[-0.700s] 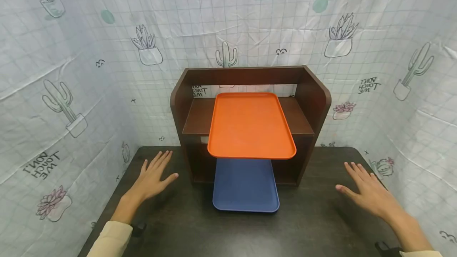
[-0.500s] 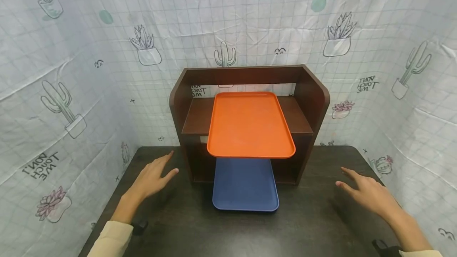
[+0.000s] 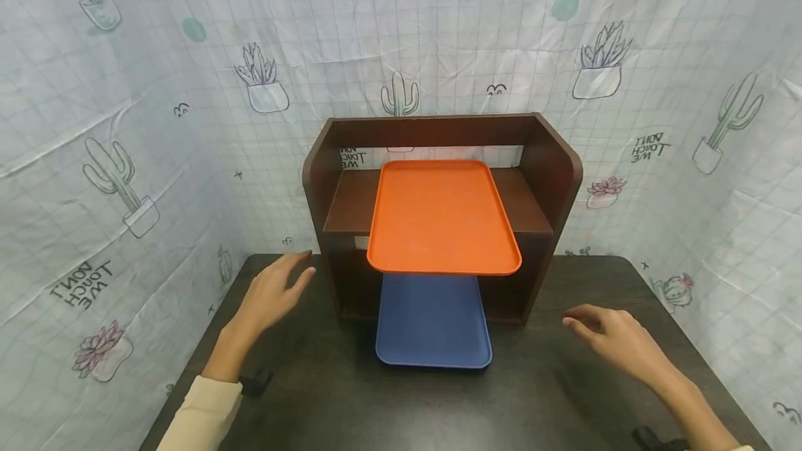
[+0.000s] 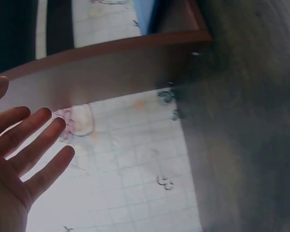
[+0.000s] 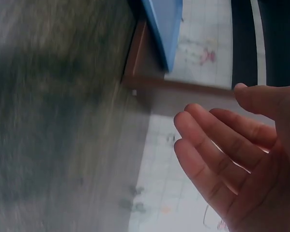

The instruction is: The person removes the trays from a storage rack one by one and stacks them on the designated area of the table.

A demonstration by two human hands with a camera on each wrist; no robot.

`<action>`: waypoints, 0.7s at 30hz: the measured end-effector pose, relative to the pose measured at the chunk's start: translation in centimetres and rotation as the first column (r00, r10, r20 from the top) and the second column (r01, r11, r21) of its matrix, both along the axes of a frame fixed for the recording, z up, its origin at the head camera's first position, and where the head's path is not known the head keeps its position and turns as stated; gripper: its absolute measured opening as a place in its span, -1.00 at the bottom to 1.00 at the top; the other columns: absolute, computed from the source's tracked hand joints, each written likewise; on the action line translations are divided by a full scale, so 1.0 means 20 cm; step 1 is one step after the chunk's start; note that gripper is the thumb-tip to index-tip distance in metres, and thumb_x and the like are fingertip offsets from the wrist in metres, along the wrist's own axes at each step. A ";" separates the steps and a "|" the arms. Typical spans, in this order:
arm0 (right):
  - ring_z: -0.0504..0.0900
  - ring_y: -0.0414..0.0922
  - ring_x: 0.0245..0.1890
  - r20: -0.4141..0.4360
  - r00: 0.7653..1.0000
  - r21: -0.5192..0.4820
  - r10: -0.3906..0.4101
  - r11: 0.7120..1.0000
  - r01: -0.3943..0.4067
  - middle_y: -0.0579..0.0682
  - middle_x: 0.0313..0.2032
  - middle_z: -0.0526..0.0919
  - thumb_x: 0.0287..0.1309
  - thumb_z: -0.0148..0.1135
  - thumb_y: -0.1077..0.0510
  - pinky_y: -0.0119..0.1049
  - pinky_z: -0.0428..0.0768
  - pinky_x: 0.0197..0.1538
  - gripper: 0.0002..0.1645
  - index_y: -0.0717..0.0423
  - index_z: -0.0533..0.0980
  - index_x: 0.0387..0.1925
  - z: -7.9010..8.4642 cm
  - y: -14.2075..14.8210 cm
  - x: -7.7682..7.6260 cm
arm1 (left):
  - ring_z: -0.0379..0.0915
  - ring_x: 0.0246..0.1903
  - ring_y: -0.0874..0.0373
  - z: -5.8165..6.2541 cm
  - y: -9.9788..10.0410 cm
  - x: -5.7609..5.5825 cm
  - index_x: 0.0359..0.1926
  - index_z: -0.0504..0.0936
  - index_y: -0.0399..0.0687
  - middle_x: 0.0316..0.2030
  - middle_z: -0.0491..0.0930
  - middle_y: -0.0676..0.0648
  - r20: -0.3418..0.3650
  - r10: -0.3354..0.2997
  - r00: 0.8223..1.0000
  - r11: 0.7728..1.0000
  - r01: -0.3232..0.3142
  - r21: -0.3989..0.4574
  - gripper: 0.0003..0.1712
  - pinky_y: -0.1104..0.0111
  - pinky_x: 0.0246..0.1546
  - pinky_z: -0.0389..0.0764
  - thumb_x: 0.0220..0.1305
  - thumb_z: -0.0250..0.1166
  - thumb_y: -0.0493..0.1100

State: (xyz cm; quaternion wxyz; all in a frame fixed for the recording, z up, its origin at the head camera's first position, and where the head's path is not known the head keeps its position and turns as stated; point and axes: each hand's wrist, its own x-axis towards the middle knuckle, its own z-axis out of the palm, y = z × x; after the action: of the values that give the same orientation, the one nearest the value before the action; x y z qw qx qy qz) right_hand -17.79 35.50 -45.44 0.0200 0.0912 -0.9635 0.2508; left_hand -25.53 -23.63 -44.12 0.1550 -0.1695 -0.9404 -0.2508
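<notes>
An orange tray lies on the upper level of a dark brown two-level shelf, its front edge jutting out. Below it, a blue tray sticks out of the lower level over the tabletop. My left hand hovers left of the shelf, fingers extended and spread, holding nothing. In the left wrist view its fingers show against the shelf's side panel. Over the table to the right of the shelf, my right hand hangs with loosely bent fingers and nothing in its grasp.
The shelf stands at the back of a dark table. White cloth printed with cacti and a grid hangs behind and along both sides, close to the table's edges.
My right hand has moved left toward the shelf, and its fingers have bent from straight to loosely curled. The left hand has turned and risen slightly. Both trays stay put.
</notes>
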 end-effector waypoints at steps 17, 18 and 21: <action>0.80 -0.21 -0.33 0.180 0.984 -0.354 0.006 0.933 0.059 0.11 -0.11 0.83 0.58 0.21 0.00 -0.28 0.80 -0.26 -0.55 0.31 0.61 0.18 -0.04 -0.23 0.04 | 0.56 0.33 -0.28 0.17 0.12 -0.03 0.56 0.36 -0.18 0.42 0.53 -0.27 -0.037 -0.078 0.996 0.940 0.086 0.331 -0.33 -0.14 0.27 0.65 0.65 0.18 0.06; 0.82 -0.19 -0.31 0.195 0.981 -0.369 0.009 0.927 0.065 0.14 -0.08 0.83 0.59 0.20 0.00 -0.28 0.81 -0.25 -0.53 0.33 0.59 0.20 -0.04 -0.24 0.04 | 0.56 0.33 -0.29 0.17 0.12 -0.03 0.57 0.36 -0.18 0.42 0.52 -0.27 -0.032 -0.081 0.996 0.934 0.087 0.346 -0.33 -0.15 0.26 0.66 0.64 0.19 0.07; 0.85 -0.10 -0.23 0.233 0.972 -0.426 0.021 0.901 0.083 0.22 0.00 0.80 0.60 0.18 0.04 -0.25 0.82 -0.20 -0.50 0.39 0.53 0.26 -0.07 -0.27 0.04 | 0.50 0.39 -0.28 0.18 0.14 -0.04 0.59 0.31 -0.18 0.48 0.46 -0.29 0.000 -0.099 0.995 0.917 0.092 0.389 -0.28 -0.14 0.30 0.64 0.63 0.21 0.08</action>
State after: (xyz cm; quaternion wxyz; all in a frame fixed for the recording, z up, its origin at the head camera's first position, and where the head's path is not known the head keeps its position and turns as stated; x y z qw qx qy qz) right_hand -17.08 30.10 -46.74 -0.0690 0.0392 -0.8806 0.4671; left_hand -26.35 -20.85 -40.50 0.1639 -0.1786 -0.8641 -0.4410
